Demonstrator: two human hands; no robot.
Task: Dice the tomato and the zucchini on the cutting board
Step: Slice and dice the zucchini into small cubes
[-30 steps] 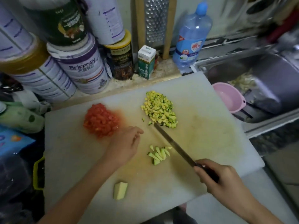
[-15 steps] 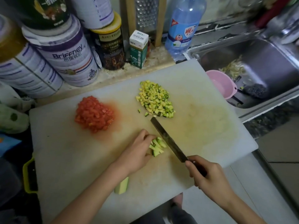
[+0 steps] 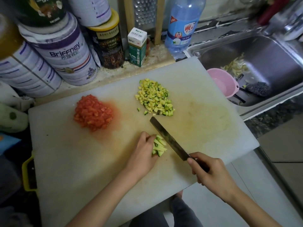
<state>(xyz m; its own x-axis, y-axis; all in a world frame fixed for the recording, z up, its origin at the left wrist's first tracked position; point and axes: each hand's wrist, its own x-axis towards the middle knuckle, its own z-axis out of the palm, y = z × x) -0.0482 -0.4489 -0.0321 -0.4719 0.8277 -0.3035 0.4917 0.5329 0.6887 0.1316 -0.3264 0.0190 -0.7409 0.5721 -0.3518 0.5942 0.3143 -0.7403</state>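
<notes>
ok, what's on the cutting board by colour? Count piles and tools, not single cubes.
Red: 1, the diced tomato pile
Green-yellow: 2, the diced zucchini pile and the zucchini sticks held by the left hand
Dark metal: 1, the knife in the right hand
Total: 4 on the cutting board

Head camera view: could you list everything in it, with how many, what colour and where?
cutting board: one, white, centre.
diced tomato: one pile, red, board's left.
diced zucchini: one pile, yellow-green, board's far side.
zucchini strips: one bundle, green, near middle.
knife: one, dark blade, right of strips.
tins: several, white-purple, far left.
jar: one, dark, yellow lid.
carton: one, green-white, behind board.
bottle: one, blue, behind board.
bowl: one, pink, sink edge.
sink: one, steel, right.
left hand: holds the strips.
right hand: grips knife handle.
</notes>
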